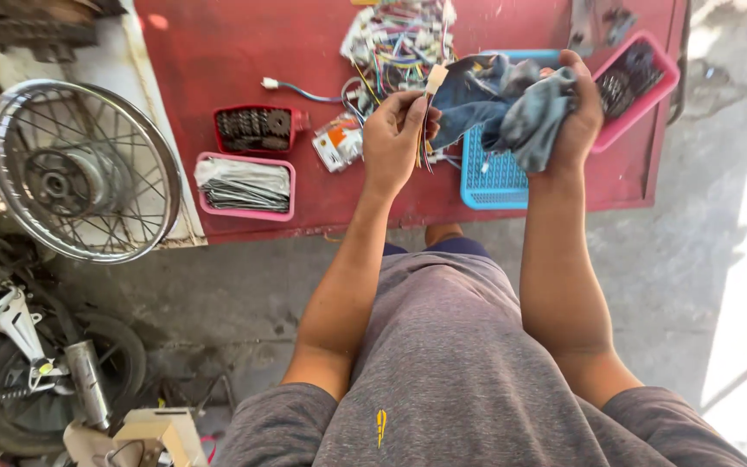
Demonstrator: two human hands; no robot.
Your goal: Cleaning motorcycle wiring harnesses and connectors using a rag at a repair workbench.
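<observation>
My left hand is closed around a bundle of thin coloured wires with a small pale connector at its top. My right hand grips a crumpled blue-grey rag, held against the wires. Both hands hover above the near edge of a red table. Under the rag lies a blue perforated plastic tray. A heap of multicoloured wire harnesses rests on the table just beyond my left hand.
On the table are a red tray of dark chain parts, a pink tray of grey spokes, a small orange-white packet and a pink tray. A spoked wheel leans at left; motorcycle parts lie on the concrete floor.
</observation>
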